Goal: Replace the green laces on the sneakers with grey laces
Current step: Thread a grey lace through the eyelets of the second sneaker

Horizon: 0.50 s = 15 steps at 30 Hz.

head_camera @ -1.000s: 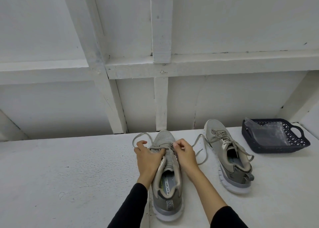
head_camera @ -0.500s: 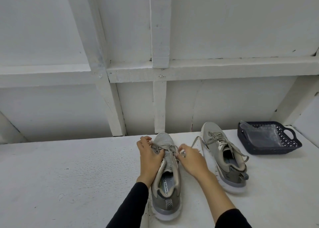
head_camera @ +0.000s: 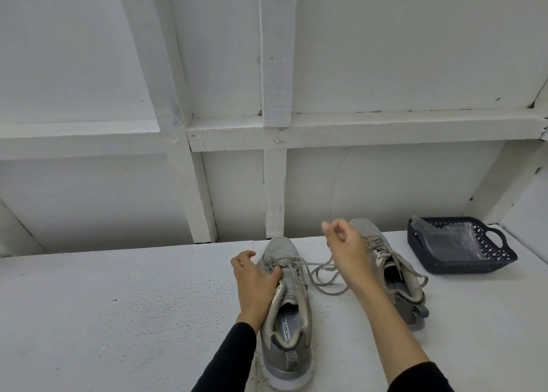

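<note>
Two grey sneakers stand on the white table. The near sneaker (head_camera: 289,308) points away from me, with a grey lace (head_camera: 318,268) threaded through its lowest eyelets. My left hand (head_camera: 256,279) grips this sneaker's left side near the eyelets, thumb on the tongue. Raised above the table, my right hand (head_camera: 345,249) pinches the lace's free end, and the lace loops loosely down onto the table between the shoes. The second sneaker (head_camera: 388,273) stands to the right, fully laced in grey, partly behind my right forearm.
A dark blue plastic basket (head_camera: 504,258) holding a clear plastic bag (head_camera: 447,240) stands at the far right of the table. A white wooden wall with beams rises behind the table. The table (head_camera: 118,302) stretches bare to the left.
My right hand has lifted up and to the right from the sneaker's eyelets, drawing the lace out. My left hand stays on the near sneaker. The camera has tilted slightly.
</note>
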Each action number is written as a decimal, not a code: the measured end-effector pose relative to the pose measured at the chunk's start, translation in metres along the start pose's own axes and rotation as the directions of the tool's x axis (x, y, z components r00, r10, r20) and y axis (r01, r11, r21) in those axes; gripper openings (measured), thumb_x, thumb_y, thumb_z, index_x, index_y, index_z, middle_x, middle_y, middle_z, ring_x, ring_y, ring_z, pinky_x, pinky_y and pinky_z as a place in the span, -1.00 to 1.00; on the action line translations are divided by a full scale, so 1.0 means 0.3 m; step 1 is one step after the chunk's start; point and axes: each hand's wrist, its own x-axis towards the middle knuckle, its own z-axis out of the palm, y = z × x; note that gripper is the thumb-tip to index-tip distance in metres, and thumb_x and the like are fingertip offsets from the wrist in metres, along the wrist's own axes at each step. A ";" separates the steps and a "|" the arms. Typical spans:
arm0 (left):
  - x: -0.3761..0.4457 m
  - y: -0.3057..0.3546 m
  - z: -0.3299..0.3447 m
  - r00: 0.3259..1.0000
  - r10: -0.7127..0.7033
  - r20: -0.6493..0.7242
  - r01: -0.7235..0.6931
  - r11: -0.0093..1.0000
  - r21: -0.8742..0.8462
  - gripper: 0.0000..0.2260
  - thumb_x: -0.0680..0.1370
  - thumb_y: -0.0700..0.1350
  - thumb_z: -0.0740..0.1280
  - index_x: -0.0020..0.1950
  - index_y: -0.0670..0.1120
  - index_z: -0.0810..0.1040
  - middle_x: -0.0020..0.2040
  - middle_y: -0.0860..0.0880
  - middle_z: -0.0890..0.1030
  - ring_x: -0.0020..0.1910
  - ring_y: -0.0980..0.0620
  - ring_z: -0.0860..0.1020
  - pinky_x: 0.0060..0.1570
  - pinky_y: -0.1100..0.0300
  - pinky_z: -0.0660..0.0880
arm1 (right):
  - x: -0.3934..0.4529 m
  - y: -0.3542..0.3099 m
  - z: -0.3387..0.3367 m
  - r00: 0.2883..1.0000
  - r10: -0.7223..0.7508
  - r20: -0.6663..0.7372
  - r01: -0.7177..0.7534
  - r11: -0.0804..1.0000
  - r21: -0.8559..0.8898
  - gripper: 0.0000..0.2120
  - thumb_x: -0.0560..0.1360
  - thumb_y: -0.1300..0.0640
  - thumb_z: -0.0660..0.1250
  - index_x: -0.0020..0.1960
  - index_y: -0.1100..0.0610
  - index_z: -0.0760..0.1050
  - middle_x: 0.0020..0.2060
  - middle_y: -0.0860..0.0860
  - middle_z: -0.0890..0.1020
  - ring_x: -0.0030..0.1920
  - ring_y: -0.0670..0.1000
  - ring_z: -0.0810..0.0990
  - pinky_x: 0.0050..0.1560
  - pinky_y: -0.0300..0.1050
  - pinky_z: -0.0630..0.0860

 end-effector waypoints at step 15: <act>-0.009 0.006 -0.011 0.999 0.048 0.023 -0.049 0.998 0.042 -0.87 0.44 -0.05 0.46 -0.08 0.07 0.55 -0.04 0.15 0.46 0.06 0.08 0.42 -0.15 0.37 0.31 | 0.006 0.065 -0.009 0.882 0.349 0.317 -0.468 0.727 0.503 -0.79 0.58 0.13 0.29 -0.20 0.18 0.47 -0.42 -0.06 0.35 -0.47 -0.13 0.25 -0.57 -0.32 0.16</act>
